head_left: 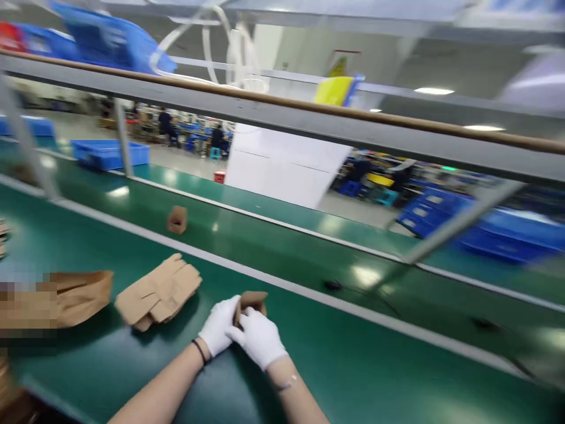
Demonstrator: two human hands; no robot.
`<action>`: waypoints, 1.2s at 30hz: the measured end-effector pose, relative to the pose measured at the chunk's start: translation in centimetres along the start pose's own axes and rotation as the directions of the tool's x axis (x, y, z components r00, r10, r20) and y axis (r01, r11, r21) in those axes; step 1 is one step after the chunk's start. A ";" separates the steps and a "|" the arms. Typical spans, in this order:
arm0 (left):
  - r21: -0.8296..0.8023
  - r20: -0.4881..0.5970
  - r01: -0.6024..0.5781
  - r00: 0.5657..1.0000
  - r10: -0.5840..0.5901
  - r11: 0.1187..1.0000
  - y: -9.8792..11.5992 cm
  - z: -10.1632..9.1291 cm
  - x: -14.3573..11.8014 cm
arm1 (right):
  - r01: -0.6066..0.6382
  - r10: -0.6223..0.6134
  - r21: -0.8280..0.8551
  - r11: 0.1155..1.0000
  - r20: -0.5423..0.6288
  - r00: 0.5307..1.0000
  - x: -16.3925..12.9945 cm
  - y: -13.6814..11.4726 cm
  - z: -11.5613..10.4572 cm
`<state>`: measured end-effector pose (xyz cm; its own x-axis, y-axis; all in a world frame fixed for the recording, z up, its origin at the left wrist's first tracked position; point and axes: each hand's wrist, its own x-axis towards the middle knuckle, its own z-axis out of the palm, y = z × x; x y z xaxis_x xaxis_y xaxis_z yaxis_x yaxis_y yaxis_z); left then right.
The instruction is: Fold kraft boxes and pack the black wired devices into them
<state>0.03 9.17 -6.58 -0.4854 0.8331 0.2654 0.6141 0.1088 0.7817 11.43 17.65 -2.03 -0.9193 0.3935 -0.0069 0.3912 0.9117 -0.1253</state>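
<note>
A small brown cardboard box (255, 299) with a raised flap is held between my two white-gloved hands, low above the green table. My left hand (219, 327) is closed around its left side. Across its near side lies my right hand (259, 337), its fingers bent into the box's opening. Both hands cover much of the box, so its lower part is hidden. Left of my hands lies a stack of flattened cardboard boxes (159, 291).
Farther left lies a brown paper bundle (83, 297). One folded box (177, 219) sits on the green conveyor belt (273, 247) beyond a metal rail. A blue bin (110, 154) stands behind. An overhead beam (282, 112) crosses the view, and a slanted post (463, 221) rises at right.
</note>
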 end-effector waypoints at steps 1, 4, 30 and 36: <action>-0.026 -0.002 -0.022 1.000 0.022 0.999 -0.2 0.1 -0.1 | -0.003 0.003 -0.002 1.000 -0.042 0.999 -0.2 -0.2 0.4; -0.043 0.064 -0.039 0.997 0.042 0.998 -1.4 0.4 0.1 | -0.011 0.013 0.011 1.000 -0.199 0.980 -0.6 -0.1 2.0; 0.269 0.182 0.002 0.982 -0.053 0.963 -1.4 -0.5 1.1 | 0.057 -0.047 0.015 0.998 -0.374 0.926 -0.9 1.7 3.9; 0.130 0.067 0.029 0.997 -0.038 0.991 -1.0 -0.3 1.0 | 0.236 0.012 0.410 0.881 -0.519 0.855 -1.7 2.2 3.8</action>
<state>-1.22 9.71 -6.97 -0.4653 0.8630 0.1967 0.6756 0.2027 0.7089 13.69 18.53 -6.11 -0.7588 0.4088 0.5071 0.1102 0.8479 -0.5186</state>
